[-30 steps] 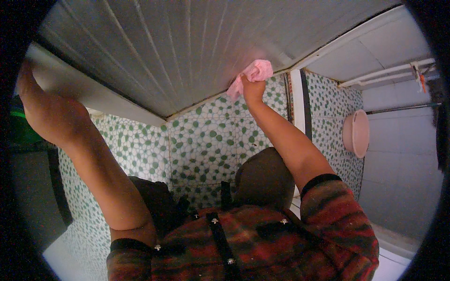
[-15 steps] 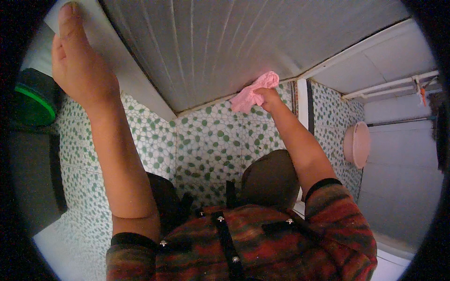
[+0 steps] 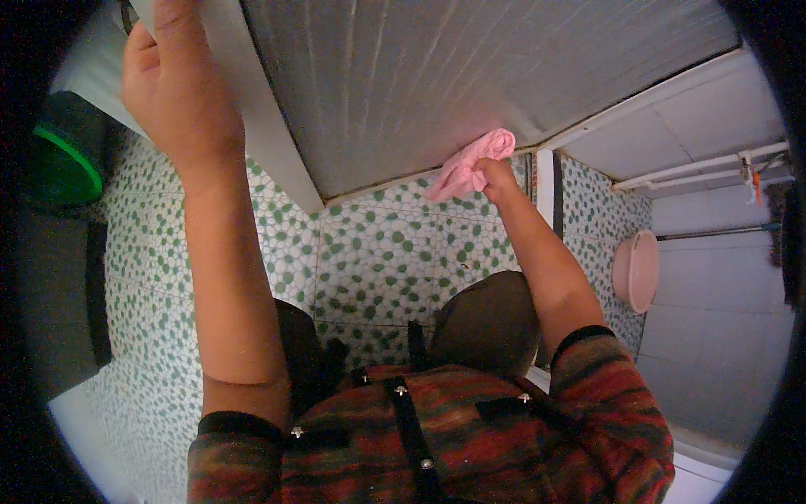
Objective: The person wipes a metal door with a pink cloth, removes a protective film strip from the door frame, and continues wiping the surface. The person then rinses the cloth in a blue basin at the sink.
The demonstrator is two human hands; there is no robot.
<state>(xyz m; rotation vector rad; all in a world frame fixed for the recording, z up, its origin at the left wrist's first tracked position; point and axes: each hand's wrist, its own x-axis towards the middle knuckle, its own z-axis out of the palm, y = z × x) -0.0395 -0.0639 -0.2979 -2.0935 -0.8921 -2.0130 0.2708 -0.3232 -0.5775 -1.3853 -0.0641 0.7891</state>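
— What's around you?
— A white tiled floor patterned with green pebble shapes [image 3: 369,260], then a broad grey ribbed panel [image 3: 420,92] with a long smooth white edge [image 3: 273,139].
— And your hands?
— My left hand [image 3: 189,101] overlaps that edge; its fingertips are out of sight, so I can't tell how its grip stands. My right hand [image 3: 497,178] has a narrow grip, holding a crumpled pink cloth [image 3: 463,170] at the panel's bottom border, near its right end.
— How far along?
— Partway, I'd judge: I'm at the low border. The panel above looks streaky, but I can't tell grime from ribbing, so what's done or left is unclear.
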